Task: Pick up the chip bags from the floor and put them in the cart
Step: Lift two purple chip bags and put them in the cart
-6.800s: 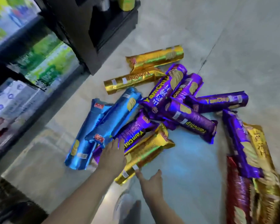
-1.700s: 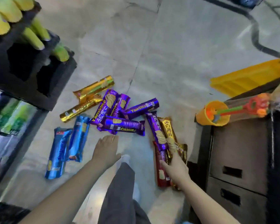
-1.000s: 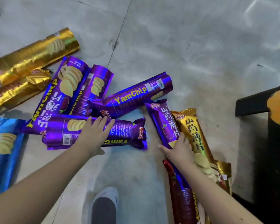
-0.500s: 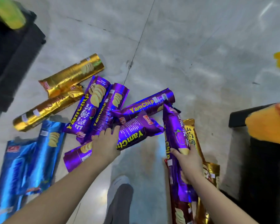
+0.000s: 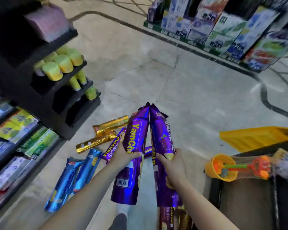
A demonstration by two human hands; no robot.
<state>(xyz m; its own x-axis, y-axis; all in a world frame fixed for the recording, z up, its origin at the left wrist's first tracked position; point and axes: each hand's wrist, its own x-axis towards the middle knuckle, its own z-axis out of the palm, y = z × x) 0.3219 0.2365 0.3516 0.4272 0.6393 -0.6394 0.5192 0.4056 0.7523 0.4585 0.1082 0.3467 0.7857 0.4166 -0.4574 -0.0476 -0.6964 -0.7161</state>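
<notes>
My left hand (image 5: 123, 155) grips a long purple YamChip bag (image 5: 133, 146) around its middle, lifted off the floor. My right hand (image 5: 173, 165) grips a second purple chip bag (image 5: 163, 135) beside it; their top ends touch. On the floor below lie two gold bags (image 5: 106, 130), two blue bags (image 5: 75, 176), more purple bags (image 5: 112, 146) and a red bag and a gold bag (image 5: 173, 218) near my feet. The dark cart (image 5: 249, 196) stands at the lower right.
A black shelf unit (image 5: 53, 90) with yellow-green packs stands on the left, above stocked lower shelves (image 5: 18, 141). A yellow toy bucket set (image 5: 236, 168) hangs over the cart's edge. A yellow plastic piece (image 5: 256, 136) lies beyond. Boxed goods (image 5: 223, 29) line the far aisle.
Both hands have lifted one purple bag each off the floor, and my view has risen and swung up, now taking in the shelves and the cart.
</notes>
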